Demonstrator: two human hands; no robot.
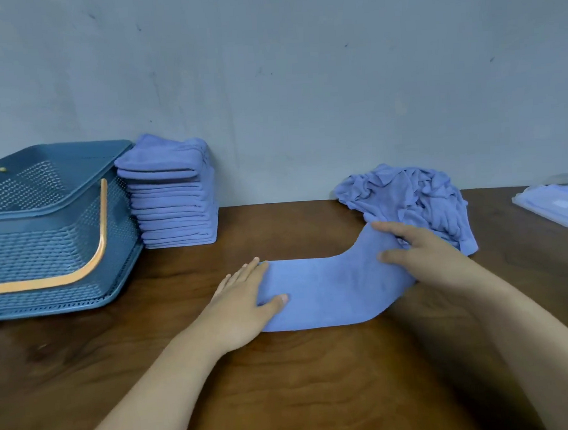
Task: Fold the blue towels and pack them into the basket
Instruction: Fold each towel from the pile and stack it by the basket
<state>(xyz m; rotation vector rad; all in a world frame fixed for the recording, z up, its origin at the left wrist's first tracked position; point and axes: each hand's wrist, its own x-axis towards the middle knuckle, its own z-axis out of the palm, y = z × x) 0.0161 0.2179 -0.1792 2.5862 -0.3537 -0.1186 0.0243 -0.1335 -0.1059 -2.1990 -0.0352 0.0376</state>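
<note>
The basket [44, 229] runs off the left edge, the clear container [554, 203] off the right. The towel [330, 291] vanishes under the right hand [425, 256], grip unclear. The yellow speck [2, 169] on the basket is too small to tell.

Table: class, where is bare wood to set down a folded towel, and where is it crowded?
Bare wood lies between the folded stack and the crumpled pile, behind the spread towel, and between that pile and the plastic lid. Crowded: the basket sits tight beside the stack.
</note>
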